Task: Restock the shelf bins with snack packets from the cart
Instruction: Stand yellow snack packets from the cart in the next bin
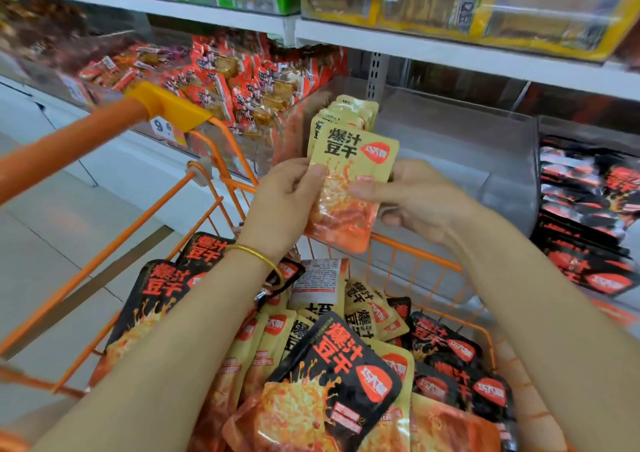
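I hold a stack of yellow snack packets [349,174] upright between both hands, above the orange cart [221,188]. My left hand [284,205] grips the stack's left side, thumb on the front packet. My right hand [415,198] grips its right side, fingers across the front. Behind the stack is a clear shelf bin [460,146] that looks nearly bare. The cart below holds many loose yellow packets [367,309] and black packets [343,372] of the same snack.
A bin of black packets [588,216] sits to the right of the clear bin. Red-orange packets [225,84] fill the bin to the left. Boxed goods line the upper shelf [450,4]. The cart handle [90,136] crosses the left side. A gold bangle is on my left wrist.
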Demonstrator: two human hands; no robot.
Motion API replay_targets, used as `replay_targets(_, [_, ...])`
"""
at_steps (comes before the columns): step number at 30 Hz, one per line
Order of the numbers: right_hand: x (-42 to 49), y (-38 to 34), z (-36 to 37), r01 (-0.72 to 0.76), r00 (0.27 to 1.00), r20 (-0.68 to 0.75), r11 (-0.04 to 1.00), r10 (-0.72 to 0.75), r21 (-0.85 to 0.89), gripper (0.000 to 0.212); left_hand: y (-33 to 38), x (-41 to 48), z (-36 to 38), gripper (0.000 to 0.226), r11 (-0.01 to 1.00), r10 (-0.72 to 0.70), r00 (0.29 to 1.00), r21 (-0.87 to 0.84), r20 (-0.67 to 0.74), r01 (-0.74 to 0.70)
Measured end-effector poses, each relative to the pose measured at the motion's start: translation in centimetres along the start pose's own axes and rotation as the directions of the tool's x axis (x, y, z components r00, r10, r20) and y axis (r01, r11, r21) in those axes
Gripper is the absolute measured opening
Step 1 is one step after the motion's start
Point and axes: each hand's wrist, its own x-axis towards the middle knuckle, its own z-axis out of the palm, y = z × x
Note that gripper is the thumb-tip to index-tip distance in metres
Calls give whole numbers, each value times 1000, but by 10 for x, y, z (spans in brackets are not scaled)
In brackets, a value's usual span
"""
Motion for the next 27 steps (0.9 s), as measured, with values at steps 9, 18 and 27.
replay_targets(9, [109,22,-7,-40,928,-355,921,-109,-388,25,-25,-4,4,51,637,-13,990,764,138,-98])
replay_targets(18, [155,37,12,-241,882,-439,639,-169,-731,44,-23,-6,6,54,639,-14,992,765,122,-85])
replay_targets(27, [138,24,18,-245,901,-432,863,34,-443,32,-22,-6,4,52,673,-21,993,736,119,-74])
